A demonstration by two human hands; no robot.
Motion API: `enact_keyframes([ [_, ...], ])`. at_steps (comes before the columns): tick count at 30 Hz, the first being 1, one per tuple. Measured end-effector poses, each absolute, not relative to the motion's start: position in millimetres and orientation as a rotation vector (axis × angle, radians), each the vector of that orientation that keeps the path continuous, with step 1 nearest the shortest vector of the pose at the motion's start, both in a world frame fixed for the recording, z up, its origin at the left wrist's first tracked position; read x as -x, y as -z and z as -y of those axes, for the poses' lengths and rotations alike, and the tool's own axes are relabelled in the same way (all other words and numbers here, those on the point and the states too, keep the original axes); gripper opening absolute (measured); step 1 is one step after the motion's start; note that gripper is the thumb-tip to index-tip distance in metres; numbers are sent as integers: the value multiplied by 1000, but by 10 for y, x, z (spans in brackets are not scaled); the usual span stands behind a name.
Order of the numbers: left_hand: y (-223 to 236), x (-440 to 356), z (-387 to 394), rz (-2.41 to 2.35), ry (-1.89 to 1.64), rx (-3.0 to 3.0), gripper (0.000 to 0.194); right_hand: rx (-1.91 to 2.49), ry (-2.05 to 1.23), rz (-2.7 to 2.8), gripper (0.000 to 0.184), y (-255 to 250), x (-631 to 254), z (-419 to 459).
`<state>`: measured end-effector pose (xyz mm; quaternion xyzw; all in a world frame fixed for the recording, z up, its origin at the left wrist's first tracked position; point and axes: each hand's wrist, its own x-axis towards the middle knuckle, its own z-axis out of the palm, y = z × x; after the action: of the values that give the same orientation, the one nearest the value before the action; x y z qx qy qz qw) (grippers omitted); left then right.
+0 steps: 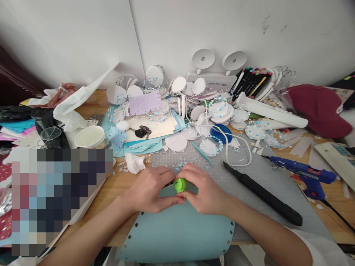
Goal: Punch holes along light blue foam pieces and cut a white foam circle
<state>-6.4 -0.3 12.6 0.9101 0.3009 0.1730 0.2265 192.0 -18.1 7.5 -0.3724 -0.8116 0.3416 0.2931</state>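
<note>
A light blue paper sheet (177,231) curves toward me, with small flower-shaped holes along its side edges. At its far edge sits a green craft punch (181,185). My right hand (206,190) is closed around the punch, thumb on the near side and fingers on the far side. My left hand (149,189) pinches the sheet's far edge just left of the punch, its fingertips close to the punch. The punch's slot against the paper is mostly hidden by my fingers. Small blue paper bits (181,165) lie just beyond my hands.
A grey cutting mat (235,207) bears a black cutter (266,195) and a light blue tool (202,153). At right lies a blue glue gun (307,171). White discs with beaded strands (220,111) are heaped behind; a white cup (90,136) stands left.
</note>
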Motion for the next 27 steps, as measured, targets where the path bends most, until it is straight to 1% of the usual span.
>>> enact_keyframes([
  [4,-155,82,-32,-885,-434,-2416,45,987,-931,2122,17,-90,-1938,159],
  [6,-156,99,-49,-893,-424,-2418,42,984,-926,2122,16,-99,-1943,149],
  [8,-143,119,-61,-923,-431,-2459,39,990,-921,2131,19,-110,-1949,142],
  [11,-124,144,-67,-967,-487,-2528,43,1009,-906,2136,25,-125,-1965,134],
  [16,-148,158,-64,-949,-569,-2535,43,1027,-904,2141,22,-138,-1991,127],
  [18,-176,152,-63,-928,-585,-2467,40,1032,-902,2140,20,-134,-1991,133],
  [20,-207,137,-60,-901,-636,-2337,26,1032,-896,2139,19,-128,-1985,140],
  [21,-220,125,-57,-891,-660,-2261,26,1029,-901,2137,19,-124,-1982,143],
  [23,-232,97,-46,-889,-669,-2147,55,1017,-920,2134,20,-117,-1974,146],
  [24,-229,82,-37,-899,-649,-2126,64,1013,-927,2137,21,-112,-1970,147],
  [25,-220,67,-25,-914,-622,-2128,64,1014,-928,2144,22,-107,-1966,148],
  [27,-186,46,4,-934,-602,-2174,53,1023,-904,2156,23,-97,-1960,151],
])
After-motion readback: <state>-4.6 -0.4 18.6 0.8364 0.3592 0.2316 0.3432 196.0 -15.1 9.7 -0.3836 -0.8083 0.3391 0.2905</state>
